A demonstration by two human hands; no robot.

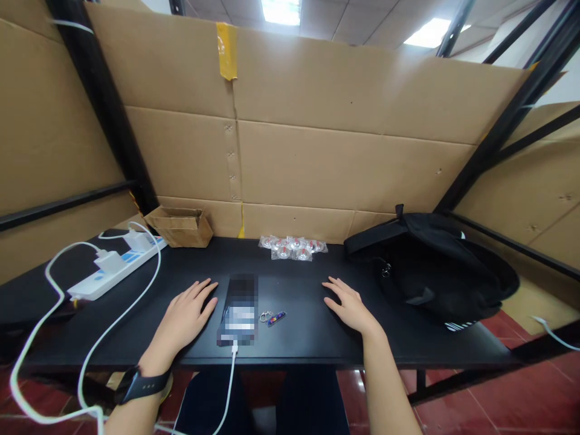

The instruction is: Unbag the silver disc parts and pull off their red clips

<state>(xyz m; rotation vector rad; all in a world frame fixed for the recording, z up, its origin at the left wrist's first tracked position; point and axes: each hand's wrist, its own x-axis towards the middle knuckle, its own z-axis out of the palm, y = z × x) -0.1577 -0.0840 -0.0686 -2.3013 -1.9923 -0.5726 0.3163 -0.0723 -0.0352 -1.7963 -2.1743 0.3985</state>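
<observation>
My left hand (pixel 188 311) lies flat on the black desk, fingers apart and holding nothing, with a dark smartwatch (pixel 144 385) on its wrist. Just right of it lies a phone (pixel 238 309), its screen blurred out, with a white charging cable (pixel 232 374) plugged into its near end. Beside the phone is a small keyring (pixel 266 316) with a colourful purple-blue tag (pixel 277 319). My right hand (pixel 347 304) also rests flat on the desk, further right, its fingers spread and empty. Several small clear-wrapped round packets (pixel 293 246) lie in rows beyond both hands.
A black backpack (pixel 435 272) slumps on the right of the desk (pixel 299 347). At the left are a white power strip (pixel 120 269) with two plugs and looping cables, and a small open cardboard box (pixel 181 228). Cardboard walls (pixel 308 163) and black metal posts surround the desk.
</observation>
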